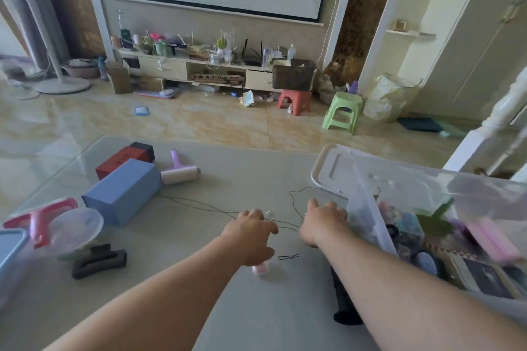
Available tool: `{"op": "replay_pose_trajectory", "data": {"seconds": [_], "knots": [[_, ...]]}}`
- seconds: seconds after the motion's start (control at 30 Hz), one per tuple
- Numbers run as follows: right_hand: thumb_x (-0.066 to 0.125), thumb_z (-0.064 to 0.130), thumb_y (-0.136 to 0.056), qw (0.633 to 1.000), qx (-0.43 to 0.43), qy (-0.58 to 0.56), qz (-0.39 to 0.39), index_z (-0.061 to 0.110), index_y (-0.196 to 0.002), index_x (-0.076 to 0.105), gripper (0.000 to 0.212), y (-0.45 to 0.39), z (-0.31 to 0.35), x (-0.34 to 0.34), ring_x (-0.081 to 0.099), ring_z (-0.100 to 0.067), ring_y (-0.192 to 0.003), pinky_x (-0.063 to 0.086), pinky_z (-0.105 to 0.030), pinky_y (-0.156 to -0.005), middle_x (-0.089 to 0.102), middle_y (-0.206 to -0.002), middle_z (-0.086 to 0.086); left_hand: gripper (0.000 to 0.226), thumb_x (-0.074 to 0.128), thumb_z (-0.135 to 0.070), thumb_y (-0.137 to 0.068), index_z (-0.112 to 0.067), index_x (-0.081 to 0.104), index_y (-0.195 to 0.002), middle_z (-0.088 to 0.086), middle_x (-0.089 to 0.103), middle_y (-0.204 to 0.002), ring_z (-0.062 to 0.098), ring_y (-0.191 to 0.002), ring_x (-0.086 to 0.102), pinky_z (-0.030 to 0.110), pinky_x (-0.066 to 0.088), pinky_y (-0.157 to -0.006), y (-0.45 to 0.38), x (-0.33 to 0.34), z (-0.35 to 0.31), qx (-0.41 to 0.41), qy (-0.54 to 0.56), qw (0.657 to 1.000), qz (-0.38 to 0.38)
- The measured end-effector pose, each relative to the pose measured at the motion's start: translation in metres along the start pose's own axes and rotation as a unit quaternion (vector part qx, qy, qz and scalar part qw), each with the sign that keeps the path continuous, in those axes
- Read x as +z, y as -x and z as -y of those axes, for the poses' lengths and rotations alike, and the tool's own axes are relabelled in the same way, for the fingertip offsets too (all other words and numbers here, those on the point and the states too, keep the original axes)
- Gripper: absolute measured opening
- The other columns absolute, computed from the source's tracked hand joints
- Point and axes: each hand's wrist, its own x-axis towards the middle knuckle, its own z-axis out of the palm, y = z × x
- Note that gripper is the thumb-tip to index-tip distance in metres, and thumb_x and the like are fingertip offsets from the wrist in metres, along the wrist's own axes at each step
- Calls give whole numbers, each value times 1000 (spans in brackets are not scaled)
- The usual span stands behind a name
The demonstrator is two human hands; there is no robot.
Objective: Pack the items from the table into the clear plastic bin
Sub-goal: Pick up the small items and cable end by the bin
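Right now both of your hands sit in the lower middle of the frame, over the thin black cord (228, 209) that trails in loose loops across the pale worktop (245, 168). Your left hand (251, 232) has its fingers curled down over the cord, and a small pink-and-white object (261, 268) shows just beneath the heel of that hand; whether the left grip actually holds either one cannot be told from this view. Your right hand (323, 221) lies knuckles up with fingers bent down at the cord's far loop, beside the wall of the clear plastic bin (368, 216) at the right of the frame; its grip is likewise hidden. Judging by this, the step is gathering the cord, so bunch it into one hand before lifting, since a trailing end could snag the small black hair pin (288, 257) lying between your wrists. The bin already holds a jumble of items, and its white lid (332, 172) lies behind it. Still waiting at the left are the light blue rectangular box (122, 191), the red and black box (125, 158), the lilac-handled lint roller (181, 172), the dark brown hair claw clip (98, 261) and the red-handled tool with a clear round cover (54, 225).
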Motion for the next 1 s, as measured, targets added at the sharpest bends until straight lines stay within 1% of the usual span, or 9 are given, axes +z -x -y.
{"op": "replay_pose_trajectory", "data": {"seconds": [0.13,0.23,0.3,0.47,0.63,0.73,0.83,0.93,1.0], "knots": [[55,29,-89,998,47,49,4,22,-158,22,77,-38,5,14,32,-40,-139,40,-48,-108,42,-152,-19,63,58,-37,-90,-41,37,-149,9,28,-155,34,-137,34,44,39,-106,-37,7,8,-41,9,998,-37],[51,25,-91,996,41,80,9,22,-157,27,71,-36,2,17,30,-38,-140,36,-47,-110,48,-151,-14,66,51,-23,-91,-37,31,-152,14,38,-146,37,-128,41,45,44,-102,-39,8,8,-85,42,995,-41],[53,24,-92,990,52,127,27,23,-152,40,62,-59,20,38,34,-37,-141,35,-46,-109,51,-151,-12,62,48,-16,-89,-29,36,-149,14,47,-135,36,-122,44,44,47,-99,-61,40,36,-88,75,993,-14],[53,10,-94,991,23,128,-28,21,-128,67,39,-62,13,29,56,-32,-127,46,-41,-98,64,-135,-10,31,47,-2,-89,-12,53,-118,13,56,-117,32,-112,51,37,46,-83,-60,32,39,-75,75,990,-94],[57,3,-93,993,-39,98,-43,13,-114,68,25,-66,18,31,66,-33,-100,56,-37,-83,69,-114,-13,20,52,-3,-94,-6,67,-107,15,62,-110,35,-105,60,39,50,-78,-59,33,39,-91,63,990,-89],[58,5,-91,994,-92,59,-30,22,-99,73,24,-66,23,35,66,-30,-91,57,-33,-80,68,-103,-7,24,50,1,-93,-6,68,-106,14,63,-110,35,-105,61,39,49,-76,-59,31,36,-97,61,990,-80],[62,12,-86,991,-127,37,-9,29,-82,66,17,-68,23,37,65,-24,-91,53,-29,-75,67,-98,1,25,48,4,-89,-9,68,-96,12,65,-108,35,-102,65,35,46,-71,-57,27,31,-90,41,993,-61],[71,25,-86,990,-138,34,11,33,-96,62,16,-68,18,33,61,-21,-97,50,-29,-78,58,-101,6,24,49,0,-88,-15,48,-70,10,65,-104,32,-87,60,33,45,-67,-56,24,32,-90,50,994,-39],[74,29,-86,991,-127,38,21,29,-112,62,29,-69,15,29,56,-21,-97,47,-28,-79,53,-102,4,23,50,-3,-90,-16,46,-71,10,63,-102,33,-87,60,34,45,-66,-56,23,35,-85,58,994,-33]]}}
